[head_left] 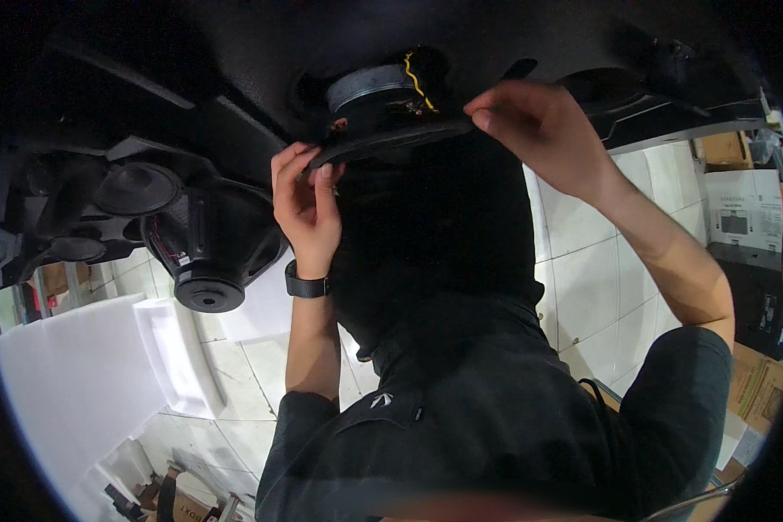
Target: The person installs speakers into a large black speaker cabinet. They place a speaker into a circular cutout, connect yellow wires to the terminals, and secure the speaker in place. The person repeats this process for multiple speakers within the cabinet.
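A round speaker driver (370, 84), with a grey magnet and black rim, is tilted at an opening in a large black speaker cabinet (565, 39). My left hand (309, 204) grips the left side of the rim, thumb on the near side. A yellow wire (418, 80) runs down behind the magnet to the driver's terminals. At the rim's right end, my right hand (539, 130) has thumb and index finger pinched together. Whatever they hold, if anything, is too dark to make out.
Another large black driver (209, 294) sits magnet-up at left, beside more black speaker parts (137, 190). White foam sheets (78, 365) lie on the tiled floor (583, 287) at lower left. Cardboard boxes (761, 391) and a white printed box (744, 204) stand along the right.
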`<action>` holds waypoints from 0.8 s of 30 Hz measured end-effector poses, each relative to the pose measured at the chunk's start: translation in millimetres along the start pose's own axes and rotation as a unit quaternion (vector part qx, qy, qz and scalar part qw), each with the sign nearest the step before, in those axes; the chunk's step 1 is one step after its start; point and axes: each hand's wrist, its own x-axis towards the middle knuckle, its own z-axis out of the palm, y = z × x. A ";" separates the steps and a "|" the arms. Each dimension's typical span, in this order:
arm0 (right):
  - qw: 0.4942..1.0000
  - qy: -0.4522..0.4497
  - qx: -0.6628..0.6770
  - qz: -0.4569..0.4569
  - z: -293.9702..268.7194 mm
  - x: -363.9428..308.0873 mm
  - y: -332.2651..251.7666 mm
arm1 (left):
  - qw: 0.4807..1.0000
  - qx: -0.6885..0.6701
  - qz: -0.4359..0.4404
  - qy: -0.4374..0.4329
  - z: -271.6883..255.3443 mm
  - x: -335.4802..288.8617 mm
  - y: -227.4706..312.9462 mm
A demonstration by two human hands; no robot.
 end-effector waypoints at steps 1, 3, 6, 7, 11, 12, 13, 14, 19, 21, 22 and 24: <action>0.999 -0.004 0.025 -0.030 0.5 -2.7 3.0 | 1.000 -0.003 -0.001 0.001 0.6 -0.1 0.6; 1.000 0.007 0.000 -0.029 6.1 -7.0 8.9 | 1.000 -0.004 -0.006 0.004 0.8 -1.4 1.5; 0.991 0.090 0.077 -0.065 34.3 -15.2 18.0 | 1.000 0.005 -0.010 0.008 1.0 -2.5 1.6; 0.982 0.124 0.123 -0.069 48.5 -18.8 20.9 | 1.000 0.011 -0.008 0.007 0.9 -2.5 1.3; 0.895 0.106 0.408 0.144 103.9 -33.7 31.3 | 1.000 -0.001 -0.005 -0.003 -0.1 -2.8 0.7; 0.859 0.079 0.485 0.146 115.9 -31.3 34.7 | 1.000 -0.001 -0.014 0.002 0.2 -3.8 0.5; 0.811 0.052 0.559 0.162 126.5 -27.5 37.1 | 1.000 -0.001 -0.016 0.002 0.5 -4.6 0.5; 0.758 0.026 0.627 0.178 135.4 -23.5 38.7 | 1.000 -0.006 -0.017 0.002 0.9 -5.1 0.4; 0.656 -0.038 0.744 0.124 157.1 2.8 43.0 | 0.999 0.019 -0.024 -0.007 -2.1 -4.9 3.6; 0.643 -0.046 0.757 0.111 159.5 10.8 42.5 | 0.999 0.010 -0.032 0.008 -1.0 -5.8 4.2; 0.625 -0.043 0.772 0.104 161.0 12.5 40.6 | 1.000 0.013 -0.024 0.008 -0.8 -5.9 4.5; 0.596 -0.031 0.796 0.096 161.6 14.8 38.1 | 1.000 0.010 -0.014 0.004 1.5 -6.6 4.2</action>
